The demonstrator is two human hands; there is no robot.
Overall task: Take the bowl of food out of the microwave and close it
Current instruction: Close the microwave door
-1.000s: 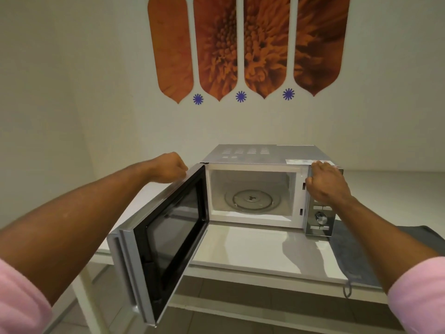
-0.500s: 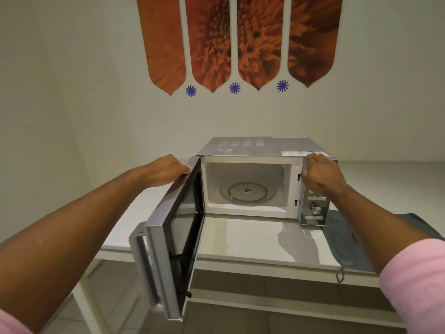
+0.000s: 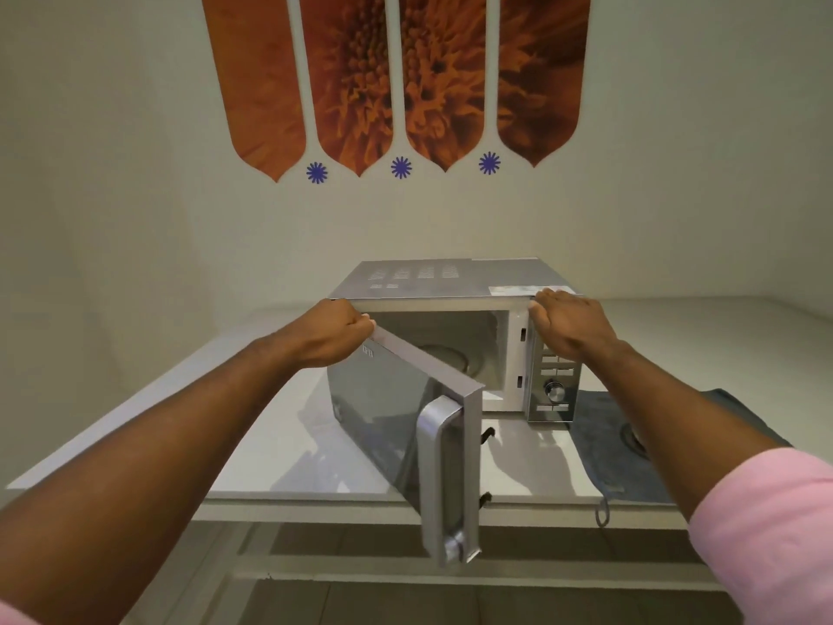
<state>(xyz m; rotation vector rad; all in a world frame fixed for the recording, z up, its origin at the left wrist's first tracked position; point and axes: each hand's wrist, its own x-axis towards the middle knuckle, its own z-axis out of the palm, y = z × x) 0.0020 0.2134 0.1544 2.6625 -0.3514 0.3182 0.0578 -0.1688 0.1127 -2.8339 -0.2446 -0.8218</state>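
Microwave [image 3: 455,281] first: it sits toward the back of the white table [image 3: 252,390], silver, its top vents facing my camera. Its door [image 3: 405,412] stands partly open, swung out toward me at an angle from the hinge on the left side, so I see the mirrored outer face and the curved silver handle [image 3: 439,475] at its free edge. Through the gap I can make out the white cavity and a slice of the glass turntable [image 3: 446,354]. From this angle I see no bowl in the part of the cavity that shows, though the door hides much of it.

My left hand [image 3: 336,329] is at the door's top edge near the hinge corner, fingers curled over and closed on that edge. My right hand [image 3: 570,324] rests flat on the upper right front corner of the oven, fingers spread loosely over the top of the control panel [image 3: 553,390], gripping nothing; the buttons and the round dial show just below the palm. Both forearms reach in from the bottom corners, with pink sleeves [image 3: 766,530] at the edge of view.

A dark grey cloth [image 3: 604,444] lies on the table to the right of the oven, partly under it, a small loop hanging off the front edge. On the wall behind hang four orange flower panels [image 3: 396,78] with blue star marks between their tips.
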